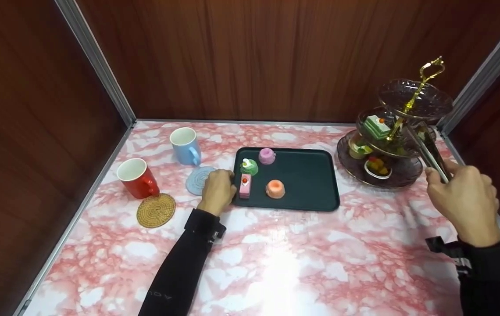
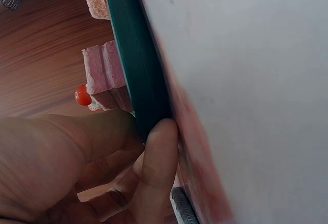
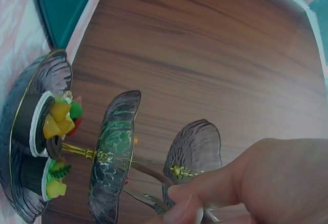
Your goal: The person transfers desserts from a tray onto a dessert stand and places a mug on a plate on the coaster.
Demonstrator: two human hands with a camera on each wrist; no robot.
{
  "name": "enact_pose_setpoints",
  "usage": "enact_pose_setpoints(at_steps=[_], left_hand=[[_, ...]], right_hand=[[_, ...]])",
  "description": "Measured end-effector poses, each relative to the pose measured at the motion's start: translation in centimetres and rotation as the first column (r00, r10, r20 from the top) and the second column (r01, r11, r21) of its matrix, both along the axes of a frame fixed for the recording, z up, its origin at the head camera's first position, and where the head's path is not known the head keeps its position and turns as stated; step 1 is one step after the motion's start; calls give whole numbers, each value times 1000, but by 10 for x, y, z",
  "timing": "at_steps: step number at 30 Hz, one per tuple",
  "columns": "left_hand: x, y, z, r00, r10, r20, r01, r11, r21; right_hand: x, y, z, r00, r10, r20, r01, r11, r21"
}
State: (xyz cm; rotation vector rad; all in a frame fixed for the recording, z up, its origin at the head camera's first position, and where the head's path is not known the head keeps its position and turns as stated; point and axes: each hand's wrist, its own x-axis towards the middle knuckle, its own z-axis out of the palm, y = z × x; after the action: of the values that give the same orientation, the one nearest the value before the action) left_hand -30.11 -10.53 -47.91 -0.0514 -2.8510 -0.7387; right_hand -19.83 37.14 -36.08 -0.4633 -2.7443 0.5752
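At the dark green tray's (image 1: 307, 180) left edge, my left hand (image 1: 218, 191) pinches the rim between thumb and fingers, as the left wrist view shows. On the tray sit a pink cake slice (image 1: 244, 186) with a red topping, a green cake (image 1: 248, 166), a purple ring cake (image 1: 267, 156) and an orange one (image 1: 275, 189). My right hand (image 1: 467, 197) grips metal tongs (image 3: 148, 172), which reach toward the middle plate (image 3: 110, 157) of a three-tier glass stand. A green cake slice (image 1: 376, 127) lies on that plate. I cannot tell whether the tong tips hold anything.
Fruit cups (image 1: 378, 167) stand on the bottom plate (image 1: 401, 173); a gold handle (image 1: 432, 70) tops the stand. To the left are a blue mug (image 1: 185, 147), a red mug (image 1: 137, 179), a blue coaster (image 1: 195, 181) and a woven coaster (image 1: 156, 210). Wooden panels (image 1: 276, 61) enclose the table.
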Motion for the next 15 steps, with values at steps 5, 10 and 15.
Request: enact_pose_setpoints(at_steps=[5, 10, 15], left_hand=[[0, -1, 0, 1000, 3, 2, -4, 1000, 4], [1, -1, -1, 1000, -4, -2, 4, 1000, 3], [1, 0, -1, 999, -18, -28, 17, 1000, -16]], right_hand=[[4, -6, -2, 999, 19, -31, -19, 1000, -3], [7, -12, -3, 996, 51, -69, -51, 999, -1], [7, -18, -6, 984, 100, -147, -97, 995, 25]])
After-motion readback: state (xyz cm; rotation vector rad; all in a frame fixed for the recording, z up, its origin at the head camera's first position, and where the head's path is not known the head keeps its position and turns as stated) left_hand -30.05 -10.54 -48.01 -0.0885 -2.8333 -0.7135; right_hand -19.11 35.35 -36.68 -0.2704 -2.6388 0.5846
